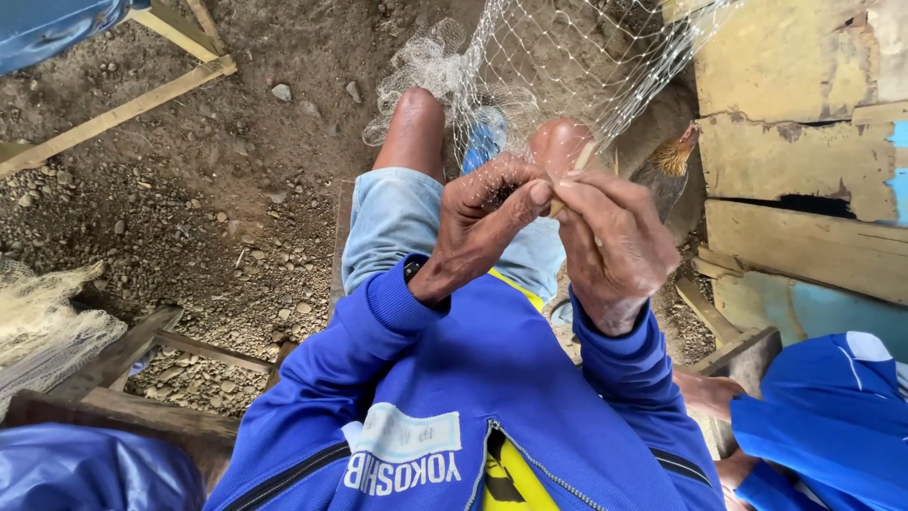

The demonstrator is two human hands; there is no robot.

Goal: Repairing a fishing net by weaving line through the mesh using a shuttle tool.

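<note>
A pale fishing net (558, 57) stretches from the upper middle down over my knees to my hands. My left hand (482, 213) pinches the mesh between thumb and fingers, just above my lap. My right hand (615, 241) is closed around a thin wooden netting needle (575, 168), whose tip touches the net beside my left thumb. Both hands meet in front of my blue jacket and light denim shorts (397, 213).
Dirt and gravel ground (189, 218) lies to the left with wooden slats (123, 109). A heap of net (47, 322) sits at the far left. Worn wooden boards (804, 151) stand at the right. A chicken (673, 156) is behind my knee. Another person in blue (832, 416) sits at the lower right.
</note>
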